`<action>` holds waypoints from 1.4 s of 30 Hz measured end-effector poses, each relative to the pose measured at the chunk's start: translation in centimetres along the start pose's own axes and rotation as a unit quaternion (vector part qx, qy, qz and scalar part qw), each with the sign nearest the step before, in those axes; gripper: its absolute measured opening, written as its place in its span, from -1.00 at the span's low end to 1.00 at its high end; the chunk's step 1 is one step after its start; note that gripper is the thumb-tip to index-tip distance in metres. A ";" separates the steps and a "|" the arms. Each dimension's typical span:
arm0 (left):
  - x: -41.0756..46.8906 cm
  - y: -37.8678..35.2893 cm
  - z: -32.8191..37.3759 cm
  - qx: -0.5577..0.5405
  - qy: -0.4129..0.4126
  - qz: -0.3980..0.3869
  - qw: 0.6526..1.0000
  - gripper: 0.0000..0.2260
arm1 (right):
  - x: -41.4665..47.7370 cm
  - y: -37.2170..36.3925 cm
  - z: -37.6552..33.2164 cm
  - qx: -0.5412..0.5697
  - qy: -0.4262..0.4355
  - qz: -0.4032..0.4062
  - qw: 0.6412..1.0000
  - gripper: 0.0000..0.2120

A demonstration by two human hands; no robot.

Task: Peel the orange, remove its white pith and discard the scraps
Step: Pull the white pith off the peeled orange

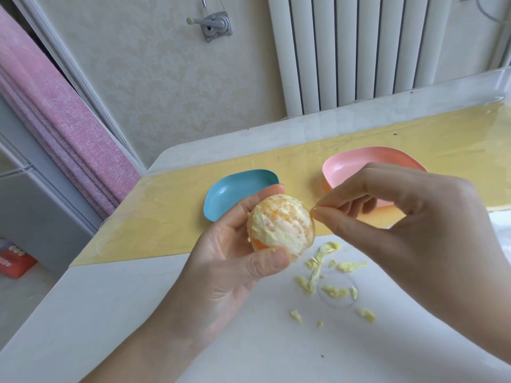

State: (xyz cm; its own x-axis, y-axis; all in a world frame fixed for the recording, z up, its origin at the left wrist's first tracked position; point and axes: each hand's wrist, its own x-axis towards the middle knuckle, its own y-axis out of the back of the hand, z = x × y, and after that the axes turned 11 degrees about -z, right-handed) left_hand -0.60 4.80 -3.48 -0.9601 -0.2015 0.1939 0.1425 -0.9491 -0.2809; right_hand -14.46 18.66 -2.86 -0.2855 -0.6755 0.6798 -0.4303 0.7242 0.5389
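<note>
Hiding pink dish (348, 161) partly: right hand (414, 217); pinched bit indistinct.

Soft daylight, faint shadows, bowed edges

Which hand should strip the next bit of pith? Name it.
Right. The right hand already pinches at the orange, while the left hand is occupied cradling it.

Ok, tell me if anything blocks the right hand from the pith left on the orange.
Nothing visible does. The right hand already pinches at the edge of the orange, which the left hand holds up with its pith-covered face exposed. The pith scraps lie below on the table.
</note>
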 end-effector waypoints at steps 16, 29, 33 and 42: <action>0.4 0.1 0.4 -0.089 0.056 0.063 0.992 -0.70 | 0.0 -0.4 1.8 -0.061 0.022 -0.079 0.995 -0.87; 0.2 0.2 0.3 -0.067 0.090 0.019 0.994 -0.53 | -0.1 -0.3 1.4 -0.090 0.123 -0.050 0.987 -0.86; 0.1 0.1 0.0 -0.043 0.095 0.067 0.992 -0.43 | -0.3 -0.5 1.3 -0.085 0.122 -0.050 0.988 -0.88; -0.1 -0.4 -0.5 0.056 0.091 0.136 0.985 -0.61 | -0.3 -0.7 1.0 -0.127 0.111 -0.062 0.984 -0.94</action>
State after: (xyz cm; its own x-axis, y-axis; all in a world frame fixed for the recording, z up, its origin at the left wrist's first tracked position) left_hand -0.64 5.30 -3.88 -0.9085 -0.4149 -0.0496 0.4164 -0.8887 -0.1920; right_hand -14.93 18.25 -3.95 -0.0372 -0.7346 0.6775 -0.2133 0.6681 0.7128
